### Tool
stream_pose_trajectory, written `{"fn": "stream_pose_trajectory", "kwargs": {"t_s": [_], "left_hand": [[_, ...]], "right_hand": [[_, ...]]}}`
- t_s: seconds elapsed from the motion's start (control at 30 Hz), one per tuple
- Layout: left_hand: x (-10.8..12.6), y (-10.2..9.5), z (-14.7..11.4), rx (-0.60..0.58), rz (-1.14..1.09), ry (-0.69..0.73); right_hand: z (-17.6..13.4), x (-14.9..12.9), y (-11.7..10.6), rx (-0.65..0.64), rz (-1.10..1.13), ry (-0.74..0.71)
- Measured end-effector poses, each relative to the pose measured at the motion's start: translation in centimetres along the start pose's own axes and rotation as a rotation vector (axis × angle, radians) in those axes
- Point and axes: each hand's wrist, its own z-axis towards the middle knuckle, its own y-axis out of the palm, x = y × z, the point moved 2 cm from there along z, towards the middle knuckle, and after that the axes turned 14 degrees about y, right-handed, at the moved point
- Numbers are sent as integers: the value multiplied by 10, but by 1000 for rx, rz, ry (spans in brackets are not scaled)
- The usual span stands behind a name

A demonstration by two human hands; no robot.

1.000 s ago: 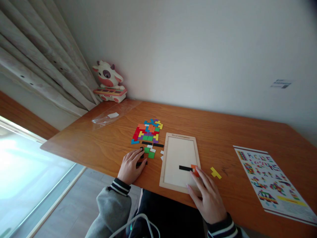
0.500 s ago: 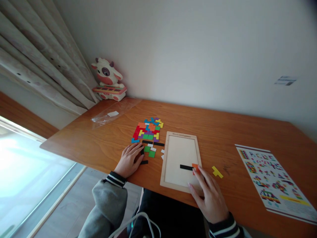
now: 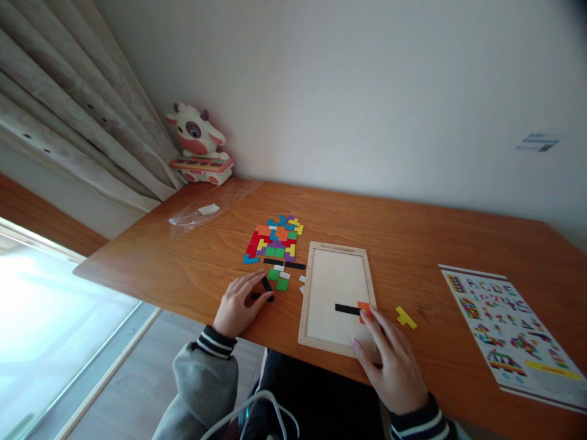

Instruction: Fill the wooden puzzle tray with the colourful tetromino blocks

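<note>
My left hand (image 3: 239,307) is at the table's near side, thumb and index finger closed on the two ends of a black strip (image 3: 266,284). Another black strip (image 3: 255,296) lies flat under that hand, partly hidden. A shallow wooden tray (image 3: 303,327) lies in front of me, and in it a black strip (image 3: 347,309) touches an orange puzzle piece (image 3: 364,305). The fingertips of my right hand (image 3: 398,366) rest on the orange piece, partly covering it, with the thumb spread apart over the tray. To the right lies a yellow T-shaped piece (image 3: 406,317).
Several coloured puzzle pieces (image 3: 275,252) lie grouped left of the tray, with green squares (image 3: 282,284) and white bits nearer. A printed pattern sheet (image 3: 513,324) lies at right. Farther back are a clear plastic bag (image 3: 192,217) and a toy cow with a keyboard (image 3: 200,143).
My left hand has drawn its thumb and index finger around the black strip, which has turned to a slant. My right hand stays on the orange piece. The view has shifted slightly.
</note>
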Motion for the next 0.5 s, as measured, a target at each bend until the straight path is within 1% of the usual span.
{"fn": "stream_pose_trajectory", "kwargs": {"t_s": [0.13, 0.23, 0.33, 0.5], "left_hand": [[21, 11, 4, -37, 1, 61], [30, 20, 11, -80, -2, 126], [30, 25, 18, -104, -1, 160], [24, 32, 21, -99, 36, 124]], "right_hand": [[0, -1, -1, 10, 15, 6], [0, -1, -1, 11, 31, 7], [-1, -1, -1, 16, 36, 13], [-2, 0, 0, 22, 30, 31]]}}
